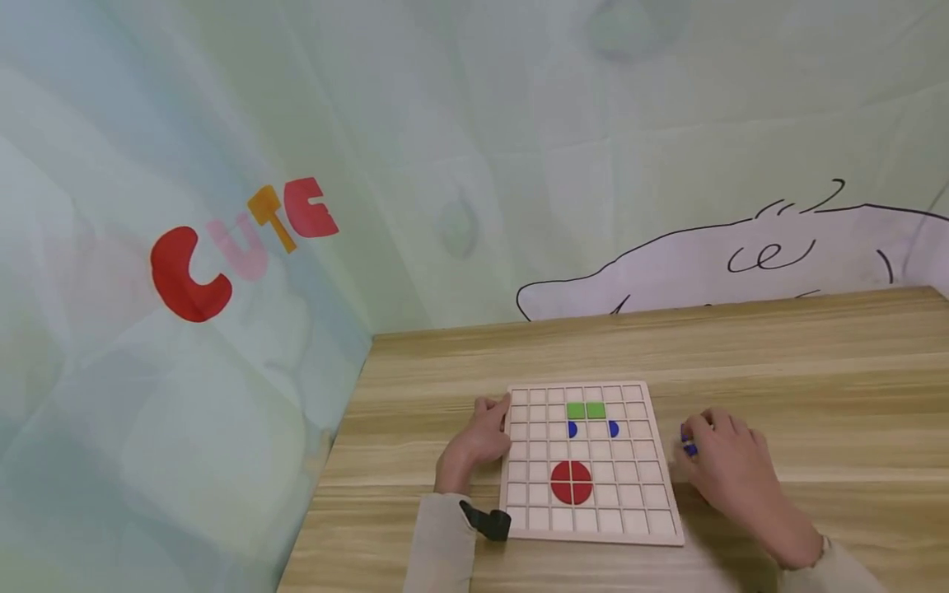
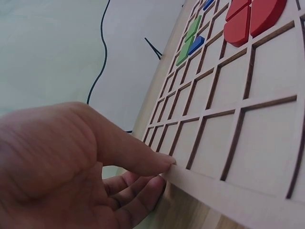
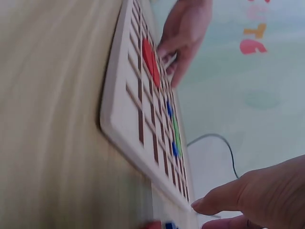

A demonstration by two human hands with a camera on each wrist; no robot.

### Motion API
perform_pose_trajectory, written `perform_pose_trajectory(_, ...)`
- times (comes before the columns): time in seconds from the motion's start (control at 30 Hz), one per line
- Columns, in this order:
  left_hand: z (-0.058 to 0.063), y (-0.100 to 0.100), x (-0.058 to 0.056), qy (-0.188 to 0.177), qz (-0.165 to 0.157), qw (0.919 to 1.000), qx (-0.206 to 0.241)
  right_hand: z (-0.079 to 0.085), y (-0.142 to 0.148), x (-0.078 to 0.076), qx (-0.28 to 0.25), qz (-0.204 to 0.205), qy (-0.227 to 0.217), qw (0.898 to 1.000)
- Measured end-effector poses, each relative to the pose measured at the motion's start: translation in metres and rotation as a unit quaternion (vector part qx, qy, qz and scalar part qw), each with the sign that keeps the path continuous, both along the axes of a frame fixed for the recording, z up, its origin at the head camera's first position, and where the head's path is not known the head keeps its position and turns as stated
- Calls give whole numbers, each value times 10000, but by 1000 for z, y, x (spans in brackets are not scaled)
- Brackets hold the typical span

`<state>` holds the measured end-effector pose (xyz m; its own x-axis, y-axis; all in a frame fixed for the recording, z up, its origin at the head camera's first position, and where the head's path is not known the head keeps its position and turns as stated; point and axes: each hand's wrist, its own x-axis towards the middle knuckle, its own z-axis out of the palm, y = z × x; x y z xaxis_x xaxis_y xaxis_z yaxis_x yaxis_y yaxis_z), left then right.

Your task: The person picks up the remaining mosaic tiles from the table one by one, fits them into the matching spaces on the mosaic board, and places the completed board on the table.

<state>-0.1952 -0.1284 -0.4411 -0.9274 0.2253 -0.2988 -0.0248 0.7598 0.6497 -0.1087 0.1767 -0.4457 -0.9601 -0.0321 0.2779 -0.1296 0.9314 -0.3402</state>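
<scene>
A pale wooden grid board (image 1: 615, 519) lies on the table. Two green squares (image 1: 586, 410), two blue half-round pieces (image 1: 572, 430) and red quarter-round pieces forming a circle (image 1: 572, 483) sit in its cells. My left hand (image 1: 485, 435) pinches the board's left edge, thumb on the rim and the other fingers bent at its side, as the left wrist view shows. Right of the board, my right hand (image 1: 730, 465) is low over small blue pieces (image 1: 689, 445), its fingers loosely bent. In the right wrist view its thumb (image 3: 214, 199) overlaps the board's corner.
The wood-grain table (image 1: 430, 362) meets a pale printed cloth wall (image 1: 474, 165) at the back and another at the left. A red piece (image 3: 152, 225) shows at the bottom of the right wrist view. A black strap (image 1: 486, 521) is at the left wrist.
</scene>
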Motion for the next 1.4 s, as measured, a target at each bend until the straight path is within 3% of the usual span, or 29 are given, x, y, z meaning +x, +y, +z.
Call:
perform_pose_trajectory(0.23, 0, -1, -1, -75, 83, 9999, -16, -4, 20, -19, 53, 65, -289, 9995)
perform_pose_trajectory(0.5, -2, -2, 0, -58, 29, 10000, 21, -9, 26, -28, 93, 268, -571, 9980)
perform_pose_trajectory(0.97, -1, -2, 0, -16, -27, 10000, -5, -13, 27, -33, 173, 499, -348, 9980)
perform_pose_trajectory(1.4, 1, 0, -1, -10, -5, 10000, -75, -14, 25, -36, 198, 478, -456, 9976)
